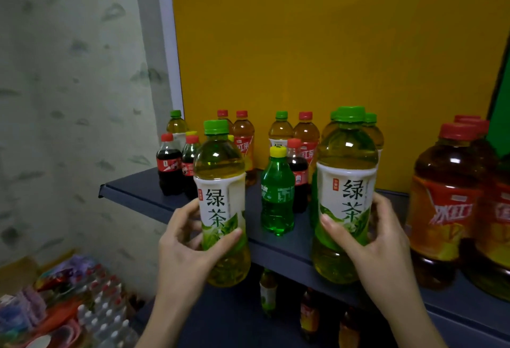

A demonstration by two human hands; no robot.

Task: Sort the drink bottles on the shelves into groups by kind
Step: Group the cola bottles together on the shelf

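Two green-tea bottles gripped — left hand; right hand.

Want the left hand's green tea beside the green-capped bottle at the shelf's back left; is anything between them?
Yes. The left cola bottle and the right cola bottle stand just in front of the green-capped bottle, between it and the green tea in the left hand.

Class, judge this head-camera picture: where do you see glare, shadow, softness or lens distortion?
Head view: dim overall; small white glare spots on the right green tea bottle and the big red tea bottle; lower bottles under the shelf sit in deep shadow; goods at lower left look soft; wide-angle distortion slants the shelf edge and leans the red tea bottle.
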